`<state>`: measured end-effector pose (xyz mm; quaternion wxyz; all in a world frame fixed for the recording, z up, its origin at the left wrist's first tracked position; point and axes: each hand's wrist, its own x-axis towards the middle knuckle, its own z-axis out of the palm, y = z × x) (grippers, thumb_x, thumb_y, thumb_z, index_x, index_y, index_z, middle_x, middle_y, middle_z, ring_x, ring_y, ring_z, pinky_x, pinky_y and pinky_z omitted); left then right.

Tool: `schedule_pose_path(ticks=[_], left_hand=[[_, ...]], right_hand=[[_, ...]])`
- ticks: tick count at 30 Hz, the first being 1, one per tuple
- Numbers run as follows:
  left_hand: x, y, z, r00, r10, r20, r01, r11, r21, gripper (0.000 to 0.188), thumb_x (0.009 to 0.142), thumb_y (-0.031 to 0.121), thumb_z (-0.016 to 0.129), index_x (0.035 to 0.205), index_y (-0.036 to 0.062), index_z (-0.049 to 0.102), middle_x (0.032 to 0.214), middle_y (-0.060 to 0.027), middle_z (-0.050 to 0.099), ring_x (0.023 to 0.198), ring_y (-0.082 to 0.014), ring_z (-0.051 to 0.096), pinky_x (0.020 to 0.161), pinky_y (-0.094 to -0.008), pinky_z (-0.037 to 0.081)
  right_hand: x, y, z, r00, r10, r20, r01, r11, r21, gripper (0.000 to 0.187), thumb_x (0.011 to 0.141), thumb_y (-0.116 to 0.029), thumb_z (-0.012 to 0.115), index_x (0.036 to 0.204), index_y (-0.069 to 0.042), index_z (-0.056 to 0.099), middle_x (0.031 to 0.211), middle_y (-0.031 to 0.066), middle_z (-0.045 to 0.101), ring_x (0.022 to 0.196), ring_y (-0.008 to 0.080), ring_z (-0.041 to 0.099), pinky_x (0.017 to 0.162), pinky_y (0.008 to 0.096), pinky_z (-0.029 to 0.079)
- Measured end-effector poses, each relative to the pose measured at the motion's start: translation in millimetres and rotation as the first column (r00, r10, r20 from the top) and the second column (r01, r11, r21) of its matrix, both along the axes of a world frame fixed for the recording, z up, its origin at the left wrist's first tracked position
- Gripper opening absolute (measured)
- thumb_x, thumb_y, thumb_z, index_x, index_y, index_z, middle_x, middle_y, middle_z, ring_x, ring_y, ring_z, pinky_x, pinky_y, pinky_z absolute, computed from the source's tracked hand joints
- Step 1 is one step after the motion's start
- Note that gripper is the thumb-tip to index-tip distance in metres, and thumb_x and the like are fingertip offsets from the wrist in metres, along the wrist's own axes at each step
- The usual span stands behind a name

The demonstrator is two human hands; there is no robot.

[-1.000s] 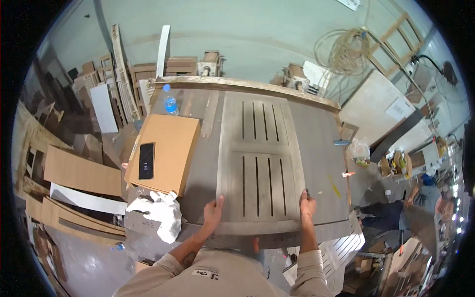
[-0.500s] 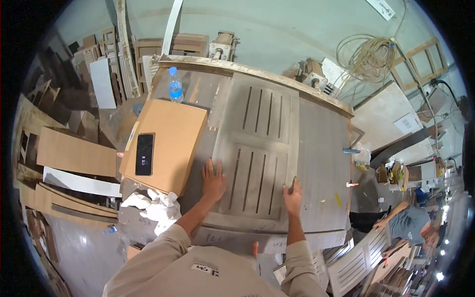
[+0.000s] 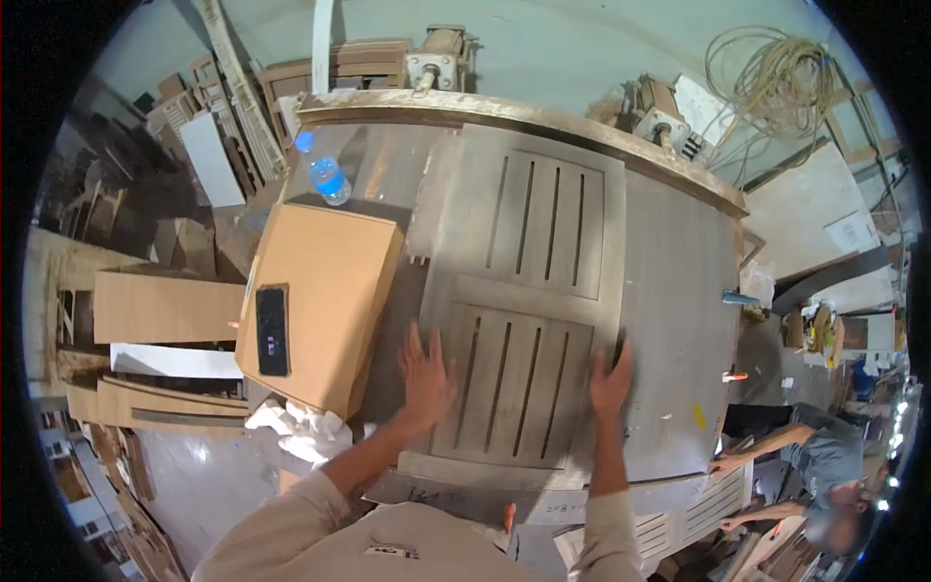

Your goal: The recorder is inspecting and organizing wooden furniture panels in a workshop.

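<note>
A grey-brown wooden door panel (image 3: 529, 301), with two framed sections of long slots, lies flat on the workbench (image 3: 674, 320). My left hand (image 3: 427, 383) is at its lower left edge, fingers stretched out and spread. Across the panel, my right hand (image 3: 609, 383) is at the right edge, with the thumb and fingers apart. Neither hand is wrapped around anything. A narrow dark patch shows by the right fingertips; whether it is shadow or an object I cannot tell.
Left of the panel are a cardboard box (image 3: 330, 301) bearing a black phone (image 3: 272, 330), a water bottle (image 3: 330, 181) and a white cloth (image 3: 301, 429). A wooden rail (image 3: 524, 121) bounds the far side. At lower right, a co-worker (image 3: 824, 451) handles another slotted panel (image 3: 703, 514).
The view has shifted, so the bench appears larger and its right side farther right. My hands remain along the panel's two sides. The co-worker's slotted panel now lies lower, nearer the bench.
</note>
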<state>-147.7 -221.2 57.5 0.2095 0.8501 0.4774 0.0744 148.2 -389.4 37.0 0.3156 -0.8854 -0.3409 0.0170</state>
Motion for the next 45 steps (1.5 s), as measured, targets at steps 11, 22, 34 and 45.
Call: schedule_pose_path(ticks=[11, 22, 34, 45], left_hand=[[119, 194, -62, 0.968, 0.245, 0.058, -0.251, 0.927, 0.278, 0.085, 0.093, 0.056, 0.043, 0.145, -0.0073, 0.02, 0.146, -0.0421, 0.011, 0.136, -0.0578, 0.011, 0.107, -0.0673, 0.013], [126, 196, -47, 0.978, 0.195, 0.075, -0.205, 0.966, 0.161, 0.084, 0.093, 0.05, 0.04, 0.143, -0.0136, 0.018, 0.141, -0.0482, 0.012, 0.132, -0.0574, 0.016, 0.11, -0.0614, 0.011], [130, 186, -53, 0.952, 0.305, 0.0, -0.297, 0.93, 0.217, 0.08, 0.095, 0.05, 0.043, 0.144, -0.0089, 0.019, 0.143, -0.0437, 0.014, 0.133, -0.0566, 0.017, 0.108, -0.0649, 0.013], [133, 192, -42, 0.957, 0.291, -0.01, -0.276, 0.918, 0.284, 0.076, 0.094, 0.048, 0.045, 0.142, -0.0089, 0.027, 0.139, -0.0424, 0.021, 0.127, -0.055, 0.024, 0.104, -0.0656, 0.018]], right_hand=[[73, 144, -42, 0.957, 0.11, 0.27, -0.057, 0.979, -0.197, 0.064, 0.098, -0.045, 0.043, 0.142, 0.001, 0.035, 0.141, 0.027, 0.04, 0.13, 0.0441, 0.04, 0.108, 0.0491, 0.033], [85, 146, -31, 0.954, 0.12, 0.276, -0.057, 0.973, -0.225, 0.06, 0.099, -0.044, 0.04, 0.142, -0.002, 0.039, 0.14, 0.028, 0.042, 0.13, 0.044, 0.039, 0.107, 0.0502, 0.034], [69, 144, -19, 0.976, 0.058, 0.212, 0.017, 0.942, -0.336, 0.054, 0.101, -0.04, 0.035, 0.147, -0.011, 0.032, 0.147, 0.0244, 0.033, 0.136, 0.0394, 0.032, 0.113, 0.049, 0.027], [71, 150, -14, 0.967, 0.057, 0.249, 0.024, 0.951, -0.308, 0.052, 0.101, -0.038, 0.036, 0.147, -0.012, 0.034, 0.145, 0.0235, 0.036, 0.135, 0.0389, 0.034, 0.112, 0.0495, 0.028]])
